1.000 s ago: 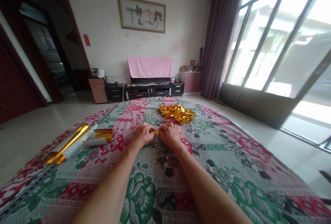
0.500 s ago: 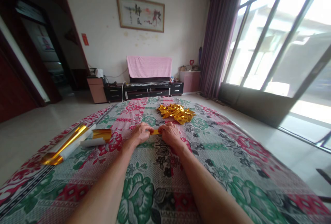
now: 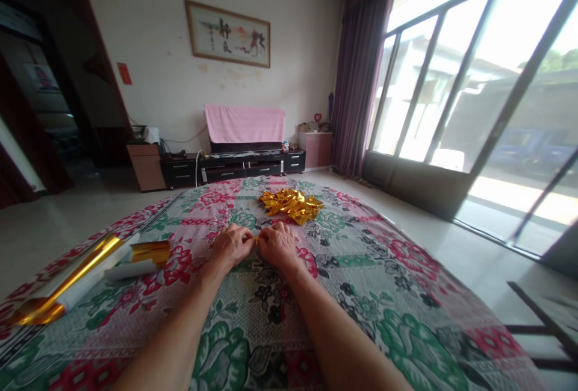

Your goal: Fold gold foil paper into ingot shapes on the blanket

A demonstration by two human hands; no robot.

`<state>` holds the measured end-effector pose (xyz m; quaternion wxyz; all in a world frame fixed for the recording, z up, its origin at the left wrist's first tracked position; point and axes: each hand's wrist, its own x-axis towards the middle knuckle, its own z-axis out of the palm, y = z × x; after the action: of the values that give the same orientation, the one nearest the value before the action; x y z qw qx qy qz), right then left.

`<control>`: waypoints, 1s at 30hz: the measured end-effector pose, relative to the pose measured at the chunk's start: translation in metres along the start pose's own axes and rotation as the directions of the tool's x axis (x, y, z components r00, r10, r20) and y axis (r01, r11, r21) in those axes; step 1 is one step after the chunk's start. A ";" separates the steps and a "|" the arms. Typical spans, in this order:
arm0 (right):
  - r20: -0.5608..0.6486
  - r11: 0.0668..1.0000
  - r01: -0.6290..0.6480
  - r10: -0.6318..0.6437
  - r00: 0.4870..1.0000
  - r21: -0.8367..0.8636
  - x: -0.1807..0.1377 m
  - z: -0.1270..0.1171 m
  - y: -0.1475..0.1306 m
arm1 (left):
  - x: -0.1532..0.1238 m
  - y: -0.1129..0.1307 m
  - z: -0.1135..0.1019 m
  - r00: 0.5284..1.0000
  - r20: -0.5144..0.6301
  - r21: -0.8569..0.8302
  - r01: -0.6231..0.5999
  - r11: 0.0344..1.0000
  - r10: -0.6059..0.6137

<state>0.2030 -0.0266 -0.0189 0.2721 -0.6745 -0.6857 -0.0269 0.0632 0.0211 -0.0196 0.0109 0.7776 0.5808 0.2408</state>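
Observation:
Between my two hands, over the middle of the table, is a small piece of gold foil paper (image 3: 256,241); only a narrow bit of it shows. My left hand (image 3: 232,246) pinches its left end with closed fingers. On the other side my right hand (image 3: 277,245) grips the right end, fingertips almost meeting those of the left. Just beyond the hands lies a heap of folded gold foil pieces (image 3: 292,204). To the left rest a loosely rolled gold foil sheet with a white back (image 3: 85,270) and a smaller curled gold sheet (image 3: 151,253).
A flowered cloth (image 3: 356,312) covers the round table. Past its far edge stands a low black cabinet (image 3: 226,169) with a pink cloth (image 3: 246,124) above it. Large windows (image 3: 451,78) are on the right, and a dark wooden frame (image 3: 542,319) stands on the floor there.
My hands have drawn closer together, so less of the gold foil shows between them. The view has swung to the right, shifting everything leftward.

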 end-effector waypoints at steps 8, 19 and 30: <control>0.096 0.999 -0.025 0.023 0.995 0.025 0.005 -0.004 0.002 | 0.007 -0.027 0.009 0.982 -0.002 -0.203 -0.185 0.961 0.189; -0.002 0.998 0.018 -0.018 1.000 0.062 0.004 -0.003 0.001 | 0.005 -0.029 0.010 0.967 -0.081 -0.186 -0.252 0.950 0.241; -0.037 0.994 0.079 -0.076 0.996 0.074 0.003 -0.002 0.004 | 0.001 -0.025 0.004 0.963 -0.116 -0.231 -0.266 0.936 0.245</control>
<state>0.2077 -0.0240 -0.0174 0.3079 -0.6362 -0.7070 -0.0232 0.0431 0.0314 -0.0299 0.0505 0.8280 0.4405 0.3431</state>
